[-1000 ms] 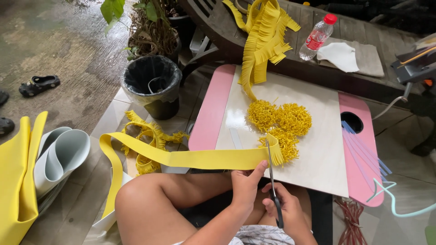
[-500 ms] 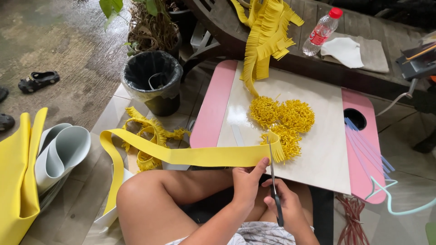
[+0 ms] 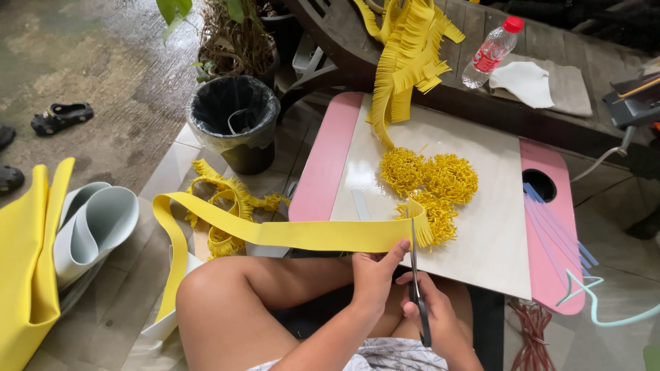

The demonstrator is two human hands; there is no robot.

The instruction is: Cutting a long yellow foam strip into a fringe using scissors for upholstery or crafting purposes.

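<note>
Yellow foam strip (image 3: 289, 233), fringed end.

A long yellow foam strip (image 3: 289, 233) runs flat from the floor to the pink table's edge, its right end already cut into a thin fringe. Dark scissors (image 3: 416, 288) stand upright, blades touching that end.

The scissors' (image 3: 416, 288) handles are buried inside the right hand (image 3: 433, 319). Left of the hands, the yellow sheet (image 3: 27, 275) runs off the frame's edge. Beyond them, the fringed strip's (image 3: 409, 55) top is cut off.
</note>
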